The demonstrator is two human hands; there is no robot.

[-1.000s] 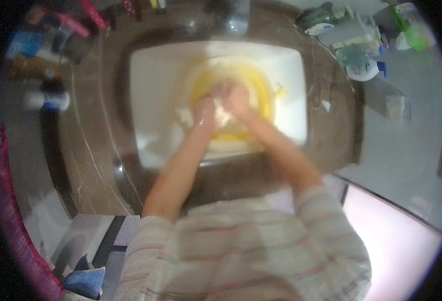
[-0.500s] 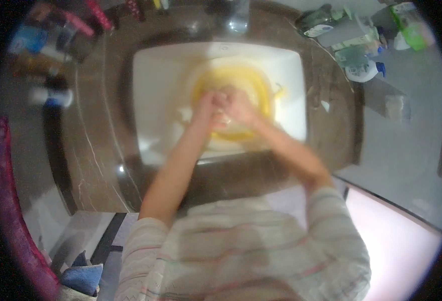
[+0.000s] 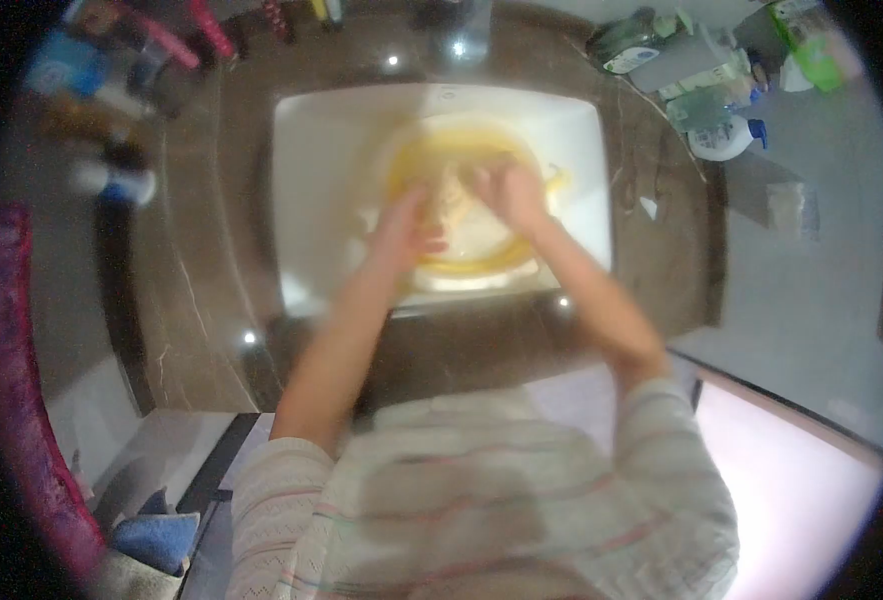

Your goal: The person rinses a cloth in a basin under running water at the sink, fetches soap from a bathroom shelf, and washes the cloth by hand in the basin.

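Observation:
A round yellow basin [image 3: 536,170] sits inside the white sink [image 3: 311,200]. Over the left side of the basin is my left hand [image 3: 403,230], blurred, with its fingers apart and a fingertip pointing right. My right hand [image 3: 511,190] is over the basin's right half, its fingers curled in; what they hold, if anything, is too blurred to name. A pale, soft-looking patch [image 3: 451,195] shows in the basin between the two hands. I cannot make out whether it is cloth, foam or water.
Brown stone counter [image 3: 191,260] surrounds the sink. At the right back stand several bottles, including a white one with a blue cap [image 3: 723,138]. A white-and-blue container [image 3: 121,185] and other toiletries line the left. A clear container [image 3: 466,35] stands behind the sink.
My hands were together over the basin's middle and have moved apart, the left one to the left and the right one to the right. The pale patch now shows between them.

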